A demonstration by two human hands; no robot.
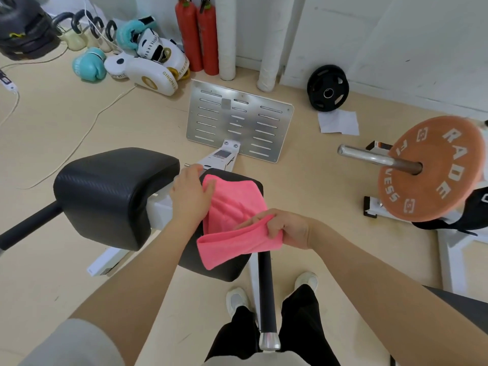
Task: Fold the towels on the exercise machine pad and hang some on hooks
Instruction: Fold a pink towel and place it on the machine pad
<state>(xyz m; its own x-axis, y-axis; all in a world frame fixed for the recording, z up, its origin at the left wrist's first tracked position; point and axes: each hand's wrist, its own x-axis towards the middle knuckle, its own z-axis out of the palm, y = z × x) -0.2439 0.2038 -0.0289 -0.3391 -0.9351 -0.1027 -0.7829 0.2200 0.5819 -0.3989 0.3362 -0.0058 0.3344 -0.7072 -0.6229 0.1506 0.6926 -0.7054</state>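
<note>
A pink towel (232,215) lies on the right black pad (227,270) of the exercise machine. My left hand (191,191) lies flat with straight fingers on the towel's far left part, pressing it to the pad. My right hand (285,228) grips the towel's near edge and has it lifted and folded over toward me, so a doubled flap hangs above the pad's front. A second, larger black pad (111,191) stands to the left with nothing on it. No hooks are in view.
A slotted metal footplate (237,122) stands beyond the pads. An orange weight plate on a bar (427,167) juts in at right. A black handle bar (266,299) runs between my feet. Boxing gloves, fire extinguishers and a black plate lie along the wall.
</note>
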